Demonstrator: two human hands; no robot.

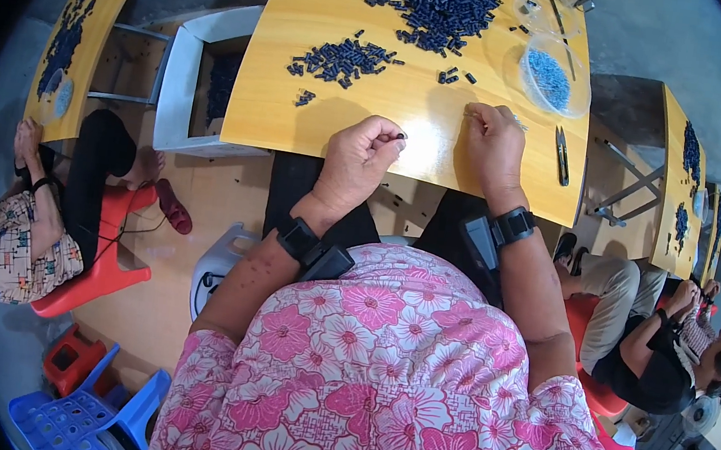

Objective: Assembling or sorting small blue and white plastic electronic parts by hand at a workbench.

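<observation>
Near the front edge of the yellow table (258,107), my left hand (359,161) pinches a small dark cylindrical piece (402,136) between thumb and forefinger. My right hand (496,147) is closed a short way to its right, fingertips curled together; whatever they hold is too small to make out. Beyond my left hand lies a small heap of dark blue cylindrical pieces (343,61), with a larger pile (435,2) behind it. A few loose pieces (449,76) sit between the hands and the piles. Right of my right hand are small black snips (561,155).
A clear round tub of light blue bits (548,77) stands at the table's right, with a thin dark stick (563,26) behind it. An open white box (183,85) adjoins the table's left side. Other people sit at tables (90,25) on both sides. Blue plastic stools (82,407) stand lower left.
</observation>
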